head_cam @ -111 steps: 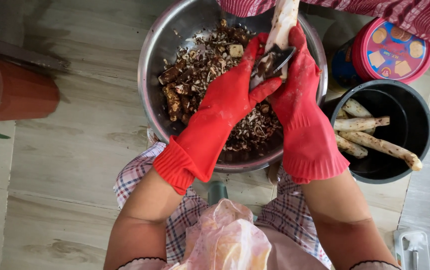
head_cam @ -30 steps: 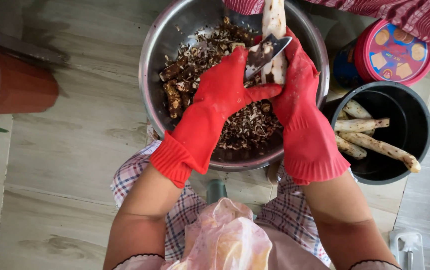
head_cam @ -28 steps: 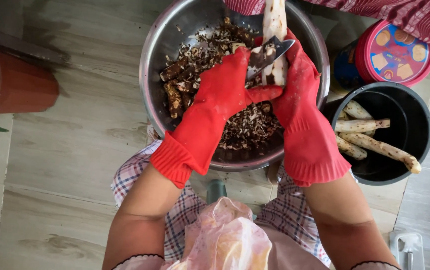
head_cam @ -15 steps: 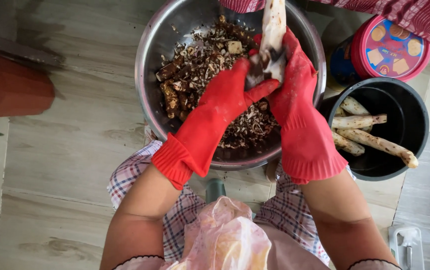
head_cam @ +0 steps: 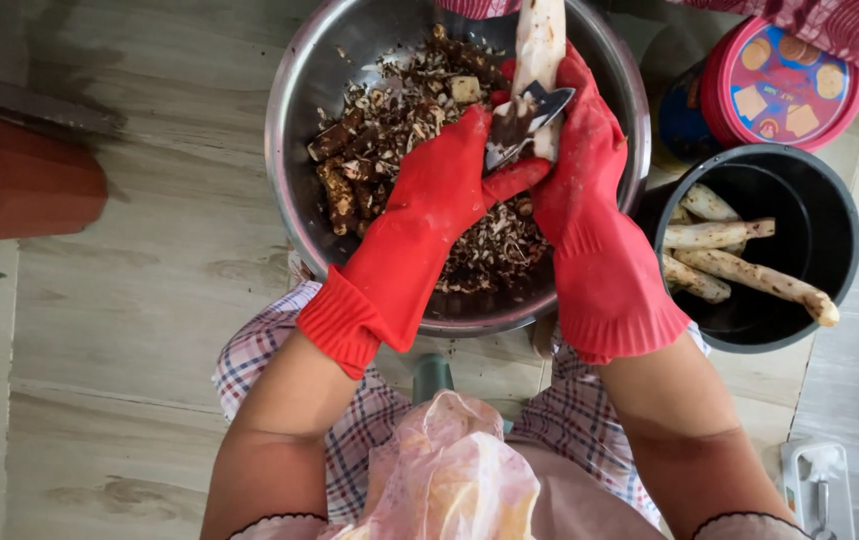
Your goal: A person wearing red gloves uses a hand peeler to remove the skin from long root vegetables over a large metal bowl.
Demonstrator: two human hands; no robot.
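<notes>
Grey wood-grain flooring [head_cam: 130, 300] runs under everything you see, with a terracotta pot [head_cam: 20, 180] at nine o'clock. At twelve o'clock sits a large steel bowl [head_cam: 300, 120], heaped with dark brown peelings [head_cam: 380, 150].

Your left hand [head_cam: 445, 185], in a red rubber glove, reaches in from six o'clock and has its fingers curled closed around a small knife [head_cam: 530, 115]; the blade lies against a pale, long root [head_cam: 538, 45]. Your right hand [head_cam: 580, 170], gloved in the same red, is wrapped around the lower part of that root, fingers closed on it and holding it roughly upright over the bowl, so the top runs out of view at twelve o'clock. The two gloves touch where knife meets root.

At three o'clock, just beside the bowl, stands a black bucket [head_cam: 835, 210] holding several peeled roots [head_cam: 720, 235] lying across one another. A round red-lidded tin [head_cam: 780, 85] sits at two o'clock. At six o'clock, a checked cloth [head_cam: 260, 345] covers your lap, and a crumpled pale plastic bag [head_cam: 450, 480] rests on it.
</notes>
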